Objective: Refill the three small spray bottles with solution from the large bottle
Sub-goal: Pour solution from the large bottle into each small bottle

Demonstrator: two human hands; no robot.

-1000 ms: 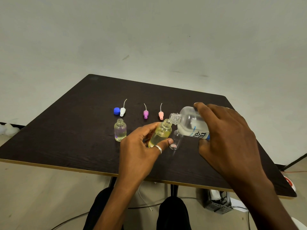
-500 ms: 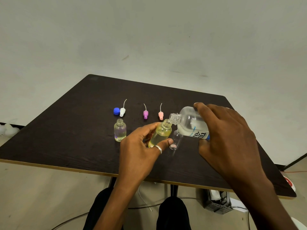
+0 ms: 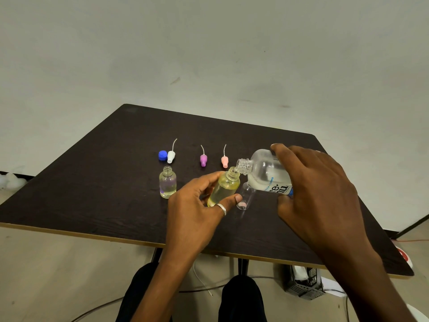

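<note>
Pouring position at centre frame: right hand (image 3: 318,196) wrapped around the large bottle (image 3: 264,173), fingers over its top and thumb under the label end, bottle tipped nearly flat with its open threaded neck pointing left. The neck's lip meets the mouth of a small yellow-tinted bottle (image 3: 224,188). Whether liquid is passing cannot be made out.

Left hand (image 3: 197,212) closed loosely on the yellow-tinted bottle, thumb along the near side and fingers behind, ring (image 3: 221,209) on one finger. Bottle held tilted, mouth up and to the right, lifted off the table (image 3: 92,182). Pale yellow liquid fills most of its body.

Just right of that bottle, below the large one, a second small bottle (image 3: 245,198) stands on the table, clear, with a pinkish patch at the base; it looks near empty. Left of centre a third small bottle (image 3: 167,185) stands upright and uncapped, clear liquid inside, well apart from the hands.

Row of caps behind the bottles, toward mid-frame: blue cap (image 3: 162,155) touching or just beside a white spray top (image 3: 171,156), then a purple spray top (image 3: 203,159), then a pink spray top (image 3: 224,161) near the large bottle's neck. Each spray top has a thin tube standing up from it.

Lower frame: dark-clad knees, cables on the floor, grey basket (image 3: 304,284) under the table's right edge.
</note>
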